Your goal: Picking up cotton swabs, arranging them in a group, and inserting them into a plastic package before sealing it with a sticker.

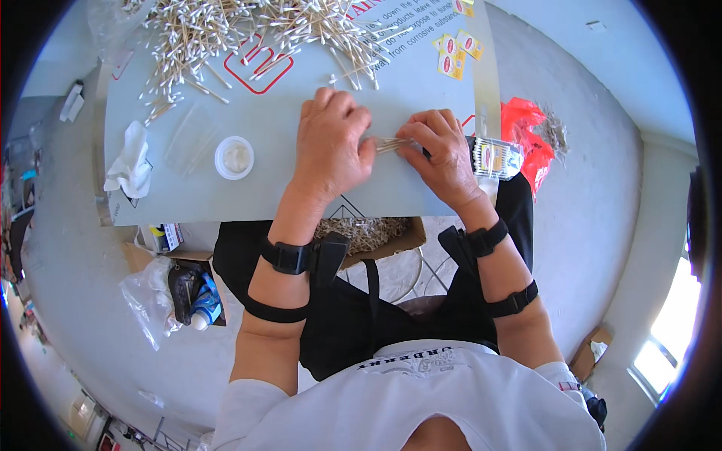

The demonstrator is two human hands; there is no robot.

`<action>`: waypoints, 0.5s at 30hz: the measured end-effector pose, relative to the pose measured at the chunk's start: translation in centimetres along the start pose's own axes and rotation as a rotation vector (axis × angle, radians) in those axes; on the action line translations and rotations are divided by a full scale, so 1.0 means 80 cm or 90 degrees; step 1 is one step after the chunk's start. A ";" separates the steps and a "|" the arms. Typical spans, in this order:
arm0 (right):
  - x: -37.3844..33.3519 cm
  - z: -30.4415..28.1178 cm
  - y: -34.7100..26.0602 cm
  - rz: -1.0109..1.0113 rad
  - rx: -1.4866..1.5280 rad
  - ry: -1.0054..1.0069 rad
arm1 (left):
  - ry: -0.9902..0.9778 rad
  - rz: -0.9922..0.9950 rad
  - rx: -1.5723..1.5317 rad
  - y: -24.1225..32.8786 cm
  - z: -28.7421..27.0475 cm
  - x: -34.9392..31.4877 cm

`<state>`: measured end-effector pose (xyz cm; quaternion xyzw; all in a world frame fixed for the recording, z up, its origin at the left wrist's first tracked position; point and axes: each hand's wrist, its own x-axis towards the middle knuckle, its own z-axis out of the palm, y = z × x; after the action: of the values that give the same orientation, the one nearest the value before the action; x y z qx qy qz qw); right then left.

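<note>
My left hand and my right hand meet over the grey tabletop, both closed on a small bundle of cotton swabs held flat between them. A big loose heap of cotton swabs covers the far side of the table. A filled clear packet of swabs lies at the table's right edge, just beyond my right hand. Both wrists wear black straps.
A small round white lid and a crumpled white tissue lie left of my hands. Yellow-red labels sit far right. A red bag lies on the floor, and a cardboard box of swabs rests under the table edge.
</note>
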<state>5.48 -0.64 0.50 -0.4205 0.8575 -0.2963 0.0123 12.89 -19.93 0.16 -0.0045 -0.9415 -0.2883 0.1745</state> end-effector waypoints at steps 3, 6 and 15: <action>0.005 -0.001 -0.004 0.024 0.043 0.016 | 0.084 -0.061 0.053 -0.015 0.000 0.003; 0.032 -0.003 -0.012 0.120 0.132 0.033 | 0.107 -0.125 0.120 -0.028 0.003 0.004; 0.124 0.038 -0.006 -0.002 -0.027 0.068 | 0.106 -0.145 0.044 -0.023 0.007 0.012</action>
<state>0.24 -9.60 0.46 -0.4059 0.8622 -0.3001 -0.0426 11.57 -21.22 -0.92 0.1326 -0.9275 -0.2730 0.2184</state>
